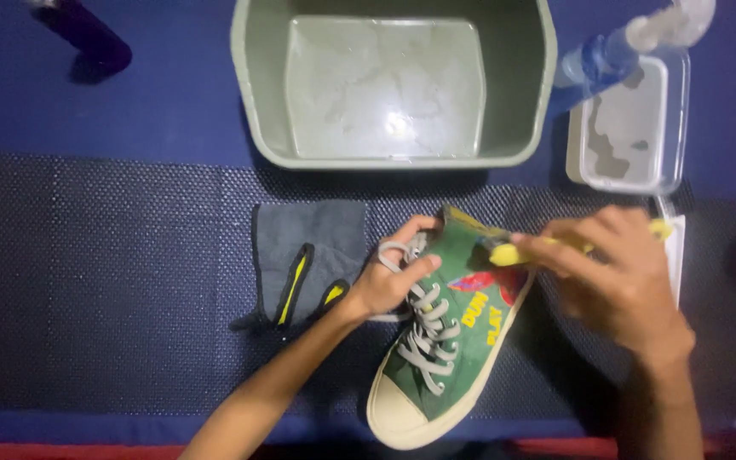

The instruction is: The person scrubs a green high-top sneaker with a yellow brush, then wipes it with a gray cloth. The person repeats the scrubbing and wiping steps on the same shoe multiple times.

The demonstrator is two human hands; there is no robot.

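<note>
Left hand point(389, 285) clamps the green canvas sneaker point(445, 341) by its laces mid-frame while the right hand point(615, 277) pinches a yellow brush point(508, 252), looks like mid-scrub on the ankle panel.

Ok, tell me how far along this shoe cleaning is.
Done: grey basin holds water. In hand: left hand grips the green sneaker at its laces; right hand presses a yellow brush to its side. Left: the grey cloth lies unused, so wiping seems pending.
</note>
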